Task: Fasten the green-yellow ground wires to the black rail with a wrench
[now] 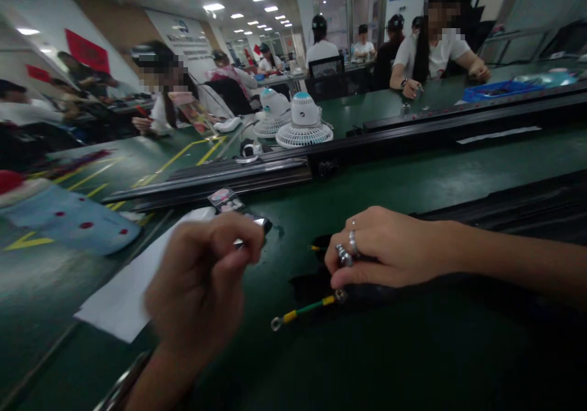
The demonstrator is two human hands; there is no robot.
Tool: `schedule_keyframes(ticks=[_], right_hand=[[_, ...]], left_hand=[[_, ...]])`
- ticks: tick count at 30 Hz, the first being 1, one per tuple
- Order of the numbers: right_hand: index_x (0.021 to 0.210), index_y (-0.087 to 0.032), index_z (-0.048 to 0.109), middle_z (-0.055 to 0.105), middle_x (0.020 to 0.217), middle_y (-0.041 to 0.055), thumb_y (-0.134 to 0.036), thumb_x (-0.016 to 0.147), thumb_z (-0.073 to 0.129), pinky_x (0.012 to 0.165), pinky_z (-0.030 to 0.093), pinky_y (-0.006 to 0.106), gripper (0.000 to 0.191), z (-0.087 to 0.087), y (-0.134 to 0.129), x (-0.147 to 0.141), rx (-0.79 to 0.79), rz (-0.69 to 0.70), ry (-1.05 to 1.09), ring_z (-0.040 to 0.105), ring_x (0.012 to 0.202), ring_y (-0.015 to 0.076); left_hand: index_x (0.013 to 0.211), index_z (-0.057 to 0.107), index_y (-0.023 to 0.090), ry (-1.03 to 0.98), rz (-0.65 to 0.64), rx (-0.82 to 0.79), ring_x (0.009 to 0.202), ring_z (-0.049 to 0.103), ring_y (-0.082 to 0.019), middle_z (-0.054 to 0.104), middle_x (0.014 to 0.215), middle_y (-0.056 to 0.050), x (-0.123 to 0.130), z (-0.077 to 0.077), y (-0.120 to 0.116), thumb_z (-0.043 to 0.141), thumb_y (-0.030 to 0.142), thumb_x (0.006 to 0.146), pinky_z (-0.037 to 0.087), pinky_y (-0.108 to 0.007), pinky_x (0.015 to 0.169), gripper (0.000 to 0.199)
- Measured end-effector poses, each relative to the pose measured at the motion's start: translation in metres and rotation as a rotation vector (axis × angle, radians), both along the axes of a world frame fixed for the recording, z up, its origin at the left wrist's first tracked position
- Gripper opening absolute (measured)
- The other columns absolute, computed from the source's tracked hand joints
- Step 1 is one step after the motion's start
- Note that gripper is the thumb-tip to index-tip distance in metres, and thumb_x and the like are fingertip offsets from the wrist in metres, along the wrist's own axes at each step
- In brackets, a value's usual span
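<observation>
My left hand [197, 282] is raised over the table, blurred, with thumb and index finger pinched together. A small shiny bit shows between them, too little to name. My right hand [380, 246], with rings on its fingers, is closed low over a black part on the table; what its fingertips grip is hidden. Just below its thumb lies a short green wire [309, 306] with yellow sleeves and a ring terminal at its near end. The tip of another yellow-sleeved wire [315, 248] shows beside the knuckles.
White paper [119, 301] and a light blue plush pouch [77, 215] lie at left. Beyond my hands are a small printed bag [225, 200], long black rails [229, 181] and two white fans [305, 120]. Co-workers sit across the green table [389, 178], near a blue tray [499, 91].
</observation>
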State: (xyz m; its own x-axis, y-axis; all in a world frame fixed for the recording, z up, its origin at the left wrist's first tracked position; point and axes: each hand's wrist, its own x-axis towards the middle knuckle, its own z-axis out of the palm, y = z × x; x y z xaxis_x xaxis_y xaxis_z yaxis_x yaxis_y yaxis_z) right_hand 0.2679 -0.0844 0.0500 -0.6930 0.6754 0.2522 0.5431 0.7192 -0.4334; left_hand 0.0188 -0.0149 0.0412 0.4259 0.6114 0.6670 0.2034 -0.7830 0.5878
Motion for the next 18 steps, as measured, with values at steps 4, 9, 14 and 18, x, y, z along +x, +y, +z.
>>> schedule_keyframes(ticks=[4, 9, 14, 18], right_hand=[[0.089, -0.012, 0.072, 0.071, 0.076, 0.0023, -0.043, 0.106, 0.054, 0.062, 0.04, 0.027, 0.039, -0.008, -0.003, -0.003, -0.017, -0.1, 0.096, 0.066, 0.066, 0.0146], [0.087, -0.015, 0.07, 0.072, 0.076, 0.0007, -0.039, 0.103, 0.06, 0.062, 0.041, 0.026, 0.03, -0.015, -0.011, -0.009, 0.013, -0.109, 0.156, 0.065, 0.065, 0.0131], [0.091, -0.016, 0.068, 0.071, 0.075, -0.0006, -0.029, 0.101, 0.064, 0.063, 0.041, 0.025, 0.017, -0.019, -0.016, -0.008, -0.012, -0.082, 0.206, 0.063, 0.066, 0.0117], [0.094, -0.018, 0.064, 0.068, 0.074, -0.0014, -0.029, 0.101, 0.064, 0.065, 0.041, 0.026, 0.014, -0.021, -0.017, -0.007, -0.013, -0.037, 0.219, 0.059, 0.066, 0.0118]], left_hand=[[0.092, 0.052, 0.021, 0.066, -0.094, -0.12, 0.071, 0.059, -0.014, 0.062, 0.079, 0.001, 0.032, -0.033, 0.04, 0.046, 0.034, 0.108, 0.047, -0.027, 0.066, 0.022], [0.106, 0.062, 0.018, 0.161, -0.241, -0.247, 0.084, 0.065, -0.014, 0.069, 0.092, -0.001, 0.05, -0.059, 0.039, 0.046, 0.027, 0.107, 0.049, -0.027, 0.077, 0.019], [0.117, 0.063, 0.02, 0.174, -0.328, -0.334, 0.094, 0.066, -0.015, 0.07, 0.102, -0.002, 0.037, -0.055, 0.027, 0.045, 0.03, 0.109, 0.05, -0.028, 0.083, 0.023], [0.118, 0.065, 0.02, 0.224, -0.395, -0.432, 0.102, 0.065, -0.018, 0.07, 0.107, -0.003, 0.035, -0.055, 0.03, 0.043, 0.035, 0.11, 0.049, -0.032, 0.092, 0.028]])
